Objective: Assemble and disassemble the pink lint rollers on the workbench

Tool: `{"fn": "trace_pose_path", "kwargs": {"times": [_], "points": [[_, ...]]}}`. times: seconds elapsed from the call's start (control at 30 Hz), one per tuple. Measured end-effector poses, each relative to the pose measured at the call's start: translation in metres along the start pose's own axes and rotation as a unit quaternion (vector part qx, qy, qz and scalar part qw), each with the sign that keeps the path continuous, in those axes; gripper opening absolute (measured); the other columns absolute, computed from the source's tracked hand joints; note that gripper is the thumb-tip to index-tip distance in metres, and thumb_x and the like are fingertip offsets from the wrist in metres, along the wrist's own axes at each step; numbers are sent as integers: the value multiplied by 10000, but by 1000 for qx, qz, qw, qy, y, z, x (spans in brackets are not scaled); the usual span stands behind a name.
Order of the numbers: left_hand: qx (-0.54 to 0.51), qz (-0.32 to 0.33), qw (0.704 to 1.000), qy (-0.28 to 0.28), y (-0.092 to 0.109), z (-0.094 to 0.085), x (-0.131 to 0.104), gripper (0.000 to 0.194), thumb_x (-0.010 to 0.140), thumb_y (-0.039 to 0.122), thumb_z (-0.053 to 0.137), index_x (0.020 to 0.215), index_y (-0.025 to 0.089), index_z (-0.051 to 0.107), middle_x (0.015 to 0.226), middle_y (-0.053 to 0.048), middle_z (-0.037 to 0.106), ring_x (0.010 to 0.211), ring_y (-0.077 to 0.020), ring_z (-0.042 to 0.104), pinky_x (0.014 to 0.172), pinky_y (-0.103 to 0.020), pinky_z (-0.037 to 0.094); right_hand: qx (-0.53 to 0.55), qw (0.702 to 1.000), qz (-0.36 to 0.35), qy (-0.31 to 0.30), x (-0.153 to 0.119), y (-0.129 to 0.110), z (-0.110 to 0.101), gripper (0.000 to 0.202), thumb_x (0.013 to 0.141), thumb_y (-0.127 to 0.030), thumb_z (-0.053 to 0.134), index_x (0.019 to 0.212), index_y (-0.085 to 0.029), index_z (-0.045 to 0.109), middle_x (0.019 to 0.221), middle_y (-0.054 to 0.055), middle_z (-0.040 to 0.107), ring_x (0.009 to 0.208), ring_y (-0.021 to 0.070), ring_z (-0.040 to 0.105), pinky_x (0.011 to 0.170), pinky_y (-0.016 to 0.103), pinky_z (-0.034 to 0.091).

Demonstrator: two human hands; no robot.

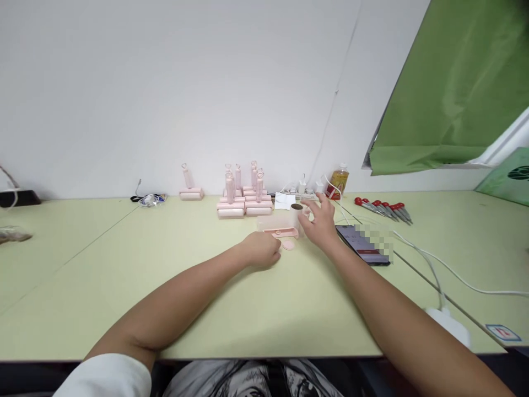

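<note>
Currently, right hand spread wide beside an upright roll; left hand curled near a pink disc, contents unclear.

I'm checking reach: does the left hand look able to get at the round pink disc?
Probably yes: the left hand is close beside the pink disc, with nothing visible standing between them. Its fingers look curled, though, and whether it holds something is hidden.

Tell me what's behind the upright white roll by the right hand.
Behind the white roll: a white paper sheet, slightly left, and white adapters farther back. The roll hides the tabletop directly behind it.
</note>
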State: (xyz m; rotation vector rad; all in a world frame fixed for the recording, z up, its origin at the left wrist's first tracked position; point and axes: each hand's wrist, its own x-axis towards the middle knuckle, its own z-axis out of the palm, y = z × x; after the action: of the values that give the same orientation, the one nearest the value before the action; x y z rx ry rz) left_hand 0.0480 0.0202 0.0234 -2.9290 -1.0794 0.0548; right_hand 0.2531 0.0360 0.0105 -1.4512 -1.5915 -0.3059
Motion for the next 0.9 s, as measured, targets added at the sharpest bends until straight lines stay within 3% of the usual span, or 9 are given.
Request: {"fn": "trace_pose_path", "kwargs": {"times": [0.17,0.33,0.5,0.63,0.73,0.9], "points": [[-36,-2,999,-35,12,-2,-40,268,844,304,412,823,193,655,783,-97,692,679,-235,629,563,-322,418,-86,994,-32,-57,1,-5,10,323,797,-277,569,1101,-210,655,1545,101,177,1367,443,189,1039,613,250],[-92,8,992,-88,12,-10,-71,134,764,249,498,727,217,622,778,-46,693,663,-199,604,517,-290,362,-111,990,-29,-77,4,-5,20,297,798,-239,558,1072,-176,656,1563,125,152,1382,454,155,1036,631,215],[-129,-32,990,-51,6,-7,-73,158,743,373,583,741,216,596,765,-36,679,679,-202,612,521,-284,353,-111,992,-21,-57,1,-2,25,277,797,-152,506,1034,-149,651,1575,131,129,1389,416,163,1049,597,245],[-126,-79,989,-25,1,-4,-72,428,733,553,585,1011,228,585,877,-72,685,771,-258,638,555,-300,377,-92,994,-48,-41,1,2,26,201,808,-162,497,934,-145,652,1567,127,151,1392,393,157,1071,577,228],[-127,-99,986,-39,-1,-1,-73,622,727,670,529,1155,218,533,974,-112,681,841,-295,640,584,-319,396,-68,994,-85,-20,3,2,23,172,832,-201,486,894,-154,639,1545,142,200,1390,375,177,1070,577,221],[-148,-99,982,-66,-1,2,-72,478,731,593,570,1024,216,579,1008,-106,682,857,-279,638,591,-312,402,-23,993,-107,40,5,-14,1,150,853,-262,495,889,-179,615,1519,150,267,1371,365,246,1050,574,232]]}}
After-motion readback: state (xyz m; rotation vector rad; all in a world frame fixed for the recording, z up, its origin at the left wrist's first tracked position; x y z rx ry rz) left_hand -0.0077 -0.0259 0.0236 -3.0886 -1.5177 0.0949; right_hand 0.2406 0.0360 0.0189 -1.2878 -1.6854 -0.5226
